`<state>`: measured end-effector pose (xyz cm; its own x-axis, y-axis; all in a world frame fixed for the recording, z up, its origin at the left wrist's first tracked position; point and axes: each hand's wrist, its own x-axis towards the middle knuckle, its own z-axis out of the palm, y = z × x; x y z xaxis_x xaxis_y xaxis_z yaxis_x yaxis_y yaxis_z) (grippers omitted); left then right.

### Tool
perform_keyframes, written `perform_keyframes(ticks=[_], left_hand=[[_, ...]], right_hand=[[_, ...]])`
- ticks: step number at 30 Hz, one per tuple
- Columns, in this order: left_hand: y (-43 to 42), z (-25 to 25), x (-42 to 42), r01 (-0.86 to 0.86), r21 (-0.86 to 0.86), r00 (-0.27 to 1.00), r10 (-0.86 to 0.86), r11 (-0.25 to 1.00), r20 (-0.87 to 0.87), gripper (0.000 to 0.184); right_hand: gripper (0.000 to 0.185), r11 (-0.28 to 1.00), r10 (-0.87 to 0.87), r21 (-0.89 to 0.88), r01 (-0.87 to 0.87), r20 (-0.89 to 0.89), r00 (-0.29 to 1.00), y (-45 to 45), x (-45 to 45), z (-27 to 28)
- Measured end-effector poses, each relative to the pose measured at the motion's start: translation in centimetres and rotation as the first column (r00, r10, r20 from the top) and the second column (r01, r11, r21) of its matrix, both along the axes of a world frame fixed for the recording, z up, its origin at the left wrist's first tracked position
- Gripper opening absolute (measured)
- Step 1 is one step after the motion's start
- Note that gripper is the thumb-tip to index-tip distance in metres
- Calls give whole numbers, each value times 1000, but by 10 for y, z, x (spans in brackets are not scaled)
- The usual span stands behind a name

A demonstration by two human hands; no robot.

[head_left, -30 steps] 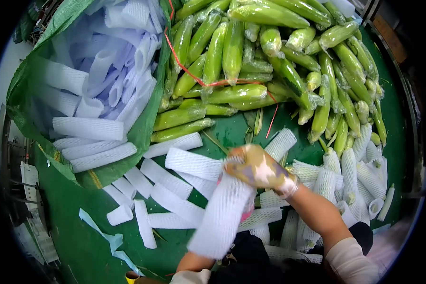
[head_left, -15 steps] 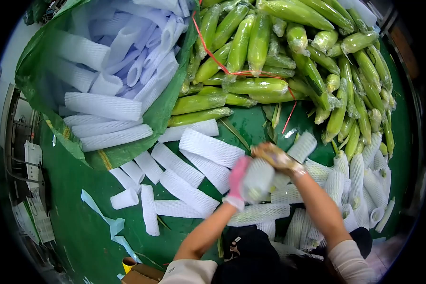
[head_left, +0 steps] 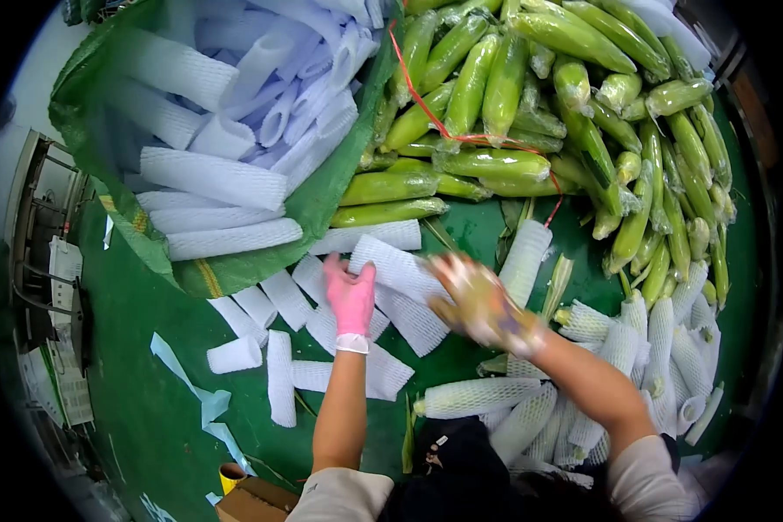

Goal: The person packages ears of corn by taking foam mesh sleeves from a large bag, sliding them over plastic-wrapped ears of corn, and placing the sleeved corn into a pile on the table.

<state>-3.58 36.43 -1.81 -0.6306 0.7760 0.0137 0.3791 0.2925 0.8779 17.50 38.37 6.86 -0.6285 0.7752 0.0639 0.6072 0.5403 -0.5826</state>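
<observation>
My left hand (head_left: 351, 296), in a pink glove, is at the left end of a white foam net sleeve (head_left: 400, 268), with thumb and fingers apart. My right hand (head_left: 483, 304), in a stained, patterned glove, is over the right end of that sleeve; motion blurs its fingers, so its grip is unclear. Several other foam sleeves (head_left: 280, 378) lie around and below my left hand. Just beyond my right hand, a foam sleeve (head_left: 526, 261) lies at a slant; its contents are hard to make out. Near my body lies an ear of corn in a foam sleeve (head_left: 478, 396).
A green sack (head_left: 226, 277) full of foam sleeves stands at the upper left. Film-wrapped corn ears (head_left: 496, 163) are heaped at the upper right, crossed by a red string (head_left: 444, 130). Sleeved corn (head_left: 618, 352) is piled at right. Light blue strips (head_left: 204, 404) lie at left.
My hands have come apart from a blurred sleeved item and moved left to the loose sleeves. A foam sleeve now lies beyond my right hand. The whole view has shifted slightly.
</observation>
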Motion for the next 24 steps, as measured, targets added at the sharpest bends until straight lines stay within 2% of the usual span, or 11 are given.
perform_keyframes(ticks=[4, 6, 8, 12, 14, 18, 19, 20, 21, 23, 24], left_hand=[[-3, 10, -9, 74, 111, 794, -126, 991, 595, 39], [-4, 3, -18, 64, 183, 816, -157, 981, 556, 30], [-4, 9, -21, -42, 200, 553, -144, 979, 820, 25], [24, 28, 12, 76, 388, 538, -365, 919, 760, 30], [47, 36, 30, 181, 415, 599, -435, 892, 672, 32], [87, 62, 45, 285, 532, 407, -604, 797, 686, 38], [101, 57, 47, 325, 502, 363, -596, 801, 716, 38], [107, 59, 47, 305, 499, 423, -585, 811, 692, 39], [117, 52, 47, 268, 542, 414, -603, 797, 682, 41], [125, 44, 46, 211, 582, 456, -606, 785, 652, 42], [126, 39, 47, 207, 583, 458, -604, 786, 652, 42]], right_hand=[[57, 971, 122, -200, -132, -62, 991, 74, -85, -74], [58, 924, 245, -213, -318, -307, 919, 77, -92, -105], [61, 943, 21, -285, -170, -460, 888, 72, -73, -77], [60, 795, -185, -543, -271, -642, 744, 70, -41, -45], [55, 616, -491, -767, -179, -552, 674, 77, -40, -38], [26, 484, -684, -623, -614, -707, 178, 105, -31, -11], [26, 842, -204, -478, -249, -711, 673, 117, -26, -31], [25, 997, 11, 71, 7, -251, 968, 130, -22, -49], [26, 996, -34, 49, 69, -515, 857, 140, -27, -100], [23, 739, -657, -671, 62, -696, 289, 133, -49, -94], [23, 740, -655, -670, 59, -697, 292, 141, -48, -91]])
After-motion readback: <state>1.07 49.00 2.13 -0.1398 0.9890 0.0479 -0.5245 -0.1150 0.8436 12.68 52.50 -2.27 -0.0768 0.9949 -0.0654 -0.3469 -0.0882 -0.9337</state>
